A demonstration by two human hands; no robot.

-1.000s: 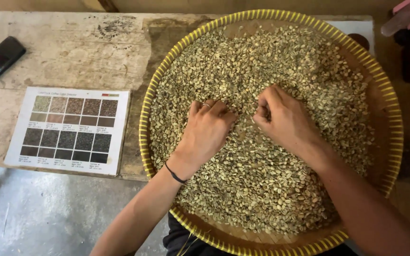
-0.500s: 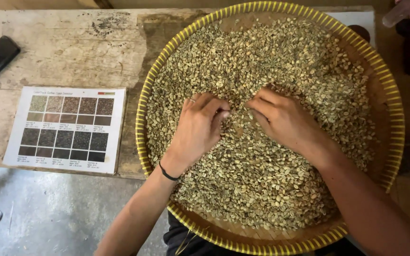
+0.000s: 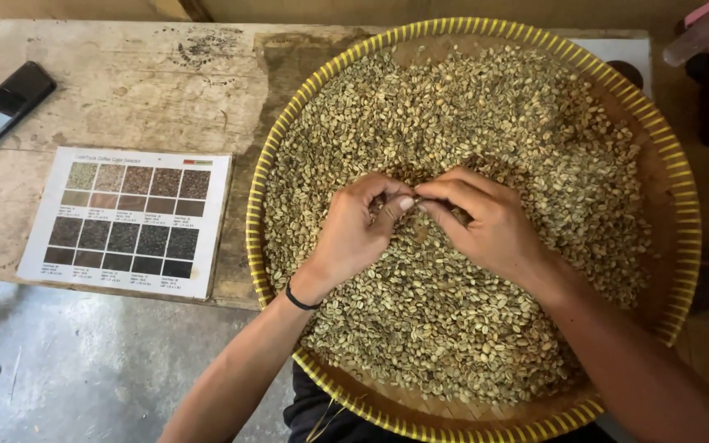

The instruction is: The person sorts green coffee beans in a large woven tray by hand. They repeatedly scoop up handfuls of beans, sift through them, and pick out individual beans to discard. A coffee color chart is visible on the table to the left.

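1. One wooden table (image 3: 125,90) fills the far left, with a wide woven tray (image 3: 266,164) with a yellow rim over its right end and reaching near to the person.
2. A thick layer of pale green beans (image 3: 469,123) covers almost the whole tray; only bare strips show along the far and near right edge. Judging by that, most of the sorting is still left.
3. A printed chart of bean photos (image 3: 129,220) lies left of the tray, with a dark phone (image 3: 6,104) at the far left.
4. The left hand (image 3: 354,234) and right hand (image 3: 486,221) meet at the tray's middle, palms down and fingers curled.
5. Both sets of fingertips are pressed together, seemingly pinching single beans, though the picked beans are too small to make out.
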